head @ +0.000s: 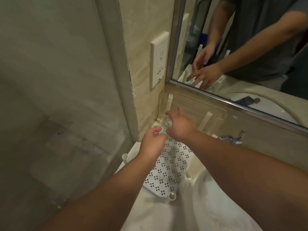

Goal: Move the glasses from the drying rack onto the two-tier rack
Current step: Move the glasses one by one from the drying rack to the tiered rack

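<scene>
Right hand: wrapped around a clear glass, thumb and fingers curled about its side; glass tilted, one round end facing the camera. Left hand: fingers curled, fingertips just beside the lower edge of the glass; contact with the glass not discernible through the blur. Both hands close together, nearly touching, above the far corner of the rack.

Glass position: between the two hands, at the fingertips of both, over the far end of the white perforated shelf of the two-tier rack. Resting on the shelf or held just above it: not discernible.

Rack: shelf patterned with clusters of small square holes; white tubular posts upright at the corners, one at the near left, one at the near right, one at the far corner, one further right.

Surroundings: rack set in the corner of a pale counter, against a tiled wall. White socket plate on the wall above. Framed mirror to the right, reflecting both arms and hands. Crumpled wrapper on the counter under the mirror. Frosted glass panel to the left.
</scene>
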Motion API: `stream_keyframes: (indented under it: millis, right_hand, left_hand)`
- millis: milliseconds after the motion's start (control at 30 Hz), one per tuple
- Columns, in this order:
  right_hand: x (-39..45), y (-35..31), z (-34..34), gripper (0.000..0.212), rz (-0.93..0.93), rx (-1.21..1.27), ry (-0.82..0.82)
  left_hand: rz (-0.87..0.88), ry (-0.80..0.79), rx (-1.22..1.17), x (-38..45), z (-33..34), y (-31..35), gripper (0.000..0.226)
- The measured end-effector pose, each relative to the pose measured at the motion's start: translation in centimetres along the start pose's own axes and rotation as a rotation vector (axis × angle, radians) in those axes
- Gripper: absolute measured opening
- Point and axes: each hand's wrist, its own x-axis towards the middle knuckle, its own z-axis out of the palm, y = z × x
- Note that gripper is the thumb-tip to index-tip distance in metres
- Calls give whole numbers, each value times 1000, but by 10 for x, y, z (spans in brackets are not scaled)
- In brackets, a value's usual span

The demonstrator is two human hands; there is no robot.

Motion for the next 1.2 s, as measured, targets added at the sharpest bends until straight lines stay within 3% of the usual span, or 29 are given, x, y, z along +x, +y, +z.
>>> stream_keyframes:
  millis: [333, 800, 967, 1100, 1200]
  right_hand:
    - [13, -5, 13, 65, -77, -134, -79]
    - [4, 1, 13, 54, -127, -139, -39]
    - [-18, -3, -5, 49, -179, -68, 21]
    - [-42, -11, -30, 49, -231, -59, 73]
    - [-63, -18, -48, 48, -261, -63, 108]
  left_hand:
    - [-60, 22, -36, 7, -5, -4, 32]
    - [-132, 1, -35, -6, -15, -11, 30]
    - [-222, -32, -165, -18, -16, -10, 28]
    - [-354, -86, -354, -26, -13, -4, 13]
    - [-484, -161, -544, -34, -8, 3, 36]
